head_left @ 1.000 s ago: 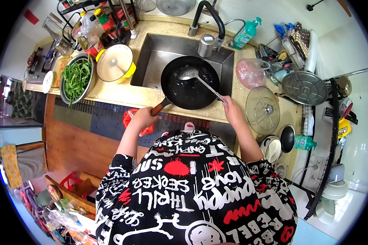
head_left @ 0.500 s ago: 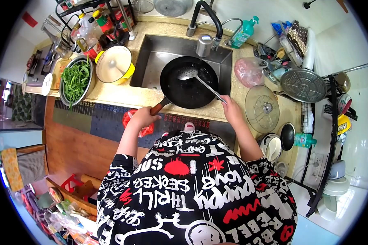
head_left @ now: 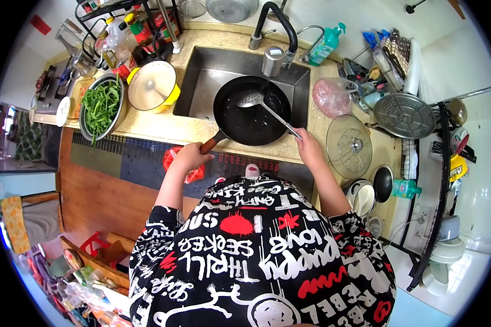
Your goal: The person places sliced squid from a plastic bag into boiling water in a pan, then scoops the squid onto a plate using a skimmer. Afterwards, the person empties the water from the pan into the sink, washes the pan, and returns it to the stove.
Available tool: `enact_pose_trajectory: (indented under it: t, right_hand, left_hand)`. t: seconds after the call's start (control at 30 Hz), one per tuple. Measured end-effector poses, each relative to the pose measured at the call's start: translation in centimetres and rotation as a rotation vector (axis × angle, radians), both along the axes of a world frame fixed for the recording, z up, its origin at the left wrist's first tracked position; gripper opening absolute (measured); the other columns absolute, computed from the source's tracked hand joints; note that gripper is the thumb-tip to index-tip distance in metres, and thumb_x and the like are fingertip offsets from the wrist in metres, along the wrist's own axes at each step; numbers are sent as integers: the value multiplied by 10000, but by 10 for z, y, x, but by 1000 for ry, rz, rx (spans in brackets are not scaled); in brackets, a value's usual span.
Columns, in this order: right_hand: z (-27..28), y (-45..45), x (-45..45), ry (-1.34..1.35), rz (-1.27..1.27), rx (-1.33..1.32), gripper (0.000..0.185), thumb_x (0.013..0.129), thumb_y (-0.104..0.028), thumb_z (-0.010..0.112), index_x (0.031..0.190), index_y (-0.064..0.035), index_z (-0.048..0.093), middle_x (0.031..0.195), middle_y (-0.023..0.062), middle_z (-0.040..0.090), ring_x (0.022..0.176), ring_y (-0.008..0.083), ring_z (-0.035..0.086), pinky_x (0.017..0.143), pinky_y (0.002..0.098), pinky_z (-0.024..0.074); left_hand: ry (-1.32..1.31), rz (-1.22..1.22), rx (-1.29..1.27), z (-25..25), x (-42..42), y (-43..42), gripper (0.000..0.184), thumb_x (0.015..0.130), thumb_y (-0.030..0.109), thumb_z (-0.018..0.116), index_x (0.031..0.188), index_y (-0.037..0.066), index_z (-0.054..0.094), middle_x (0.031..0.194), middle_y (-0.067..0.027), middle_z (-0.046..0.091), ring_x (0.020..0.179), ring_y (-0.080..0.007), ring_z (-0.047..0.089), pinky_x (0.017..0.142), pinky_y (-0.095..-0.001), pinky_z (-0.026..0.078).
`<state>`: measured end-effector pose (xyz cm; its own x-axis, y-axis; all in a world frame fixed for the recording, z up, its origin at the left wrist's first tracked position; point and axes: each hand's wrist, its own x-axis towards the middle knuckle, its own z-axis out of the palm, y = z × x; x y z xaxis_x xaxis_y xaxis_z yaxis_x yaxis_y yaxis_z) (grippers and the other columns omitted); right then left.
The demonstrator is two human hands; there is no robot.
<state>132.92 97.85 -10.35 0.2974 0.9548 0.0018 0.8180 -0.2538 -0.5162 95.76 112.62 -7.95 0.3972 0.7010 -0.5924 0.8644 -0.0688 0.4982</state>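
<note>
My left hand (head_left: 191, 157) is wrapped round the brown handle of a black wok (head_left: 251, 128), which sits over the front of the steel sink (head_left: 196, 82). With my right hand (head_left: 309, 147) I grip the end of a metal skimmer (head_left: 275, 113). Its perforated head rests inside the wok, left of the middle. Small light specks and a wet sheen show on the wok's inner surface. The black faucet (head_left: 278, 11) with a metal filter head stands behind the wok.
Left of the sink are a yellow-handled bowl (head_left: 174, 97) and a pot of green leaves (head_left: 100, 106). On the right lie a glass lid (head_left: 341, 144), a bag of pink stuff (head_left: 331, 95) and a steamer plate (head_left: 403, 115). A red bag (head_left: 193, 175) is below my left hand.
Almost nothing differs. The wok and the skimmer have shifted very slightly, with both of my hands keeping their grip.
</note>
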Motion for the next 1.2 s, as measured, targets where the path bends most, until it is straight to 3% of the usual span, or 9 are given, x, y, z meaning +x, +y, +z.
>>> enact_pose_trajectory:
  t: [0.07, 0.3, 0.5, 0.6, 0.77, 0.9, 1.0, 1.2]
  right_hand:
    - [-2, 1, 2, 37, 14, 62, 205, 947, -159, 582, 1147, -117, 598, 1040, 175, 638, 949, 404, 619, 794, 467, 502]
    - [6, 45, 44, 140, -22, 263, 215, 950, -186, 613, 1133, -83, 660, 985, 145, 654, 862, 281, 647, 777, 364, 513]
    - [1, 148, 103, 352, 5, 212, 238, 982, -165, 574, 1198, -77, 622, 1044, 111, 690, 953, 193, 658, 834, 307, 511]
    - [-29, 209, 130, 460, 91, 241, 244, 987, -164, 563, 1197, -54, 622, 1035, 92, 697, 974, 178, 658, 858, 299, 507]
    - [-52, 267, 144, 487, 19, 65, 228, 988, -157, 561, 1177, -50, 631, 966, 64, 693, 906, 141, 644, 829, 270, 495]
    - [-53, 259, 140, 482, -42, -53, 196, 980, -126, 572, 1143, -33, 631, 960, 61, 682, 878, 126, 626, 815, 259, 490]
    - [-59, 232, 134, 713, 19, -18, 191, 983, -112, 565, 1142, -27, 629, 969, 51, 673, 892, 126, 620, 825, 263, 487]
    - [-47, 177, 116, 691, 49, -90, 165, 984, -101, 577, 1125, -37, 634, 912, -5, 642, 813, 68, 569, 755, 215, 462]
  left_hand:
    - [3, 8, -1, 1, 0, 0, 532, 800, 365, 762, 1136, -34, 657, 1071, -251, 685, 1021, -370, 659, 908, -402, 500]
    - [6, 41, -18, -3, -1, -4, 525, 799, 360, 758, 1145, -21, 654, 1070, -245, 686, 1029, -372, 655, 908, -409, 502]
    - [33, 40, 35, 1, 3, -8, 481, 791, 346, 756, 1104, -9, 668, 1014, -234, 693, 979, -376, 659, 866, -418, 509]
    - [15, 44, 43, 0, 3, -8, 429, 787, 340, 752, 1038, -2, 684, 958, -231, 693, 922, -375, 663, 824, -427, 512]
    - [-11, 87, 81, 4, 6, -7, 355, 787, 339, 740, 974, 41, 697, 904, -219, 688, 855, -385, 656, 764, -433, 514]
    - [73, 117, 19, 10, 11, -2, 352, 801, 339, 724, 1026, 70, 698, 922, -212, 691, 881, -380, 658, 779, -436, 517]
    - [36, 130, 76, 6, 11, -2, 305, 807, 311, 732, 982, 67, 682, 830, -195, 673, 803, -369, 652, 713, -420, 505]
    - [70, 137, 32, 4, 12, 2, 313, 799, 310, 753, 976, 65, 670, 846, -180, 671, 838, -364, 646, 726, -418, 499]
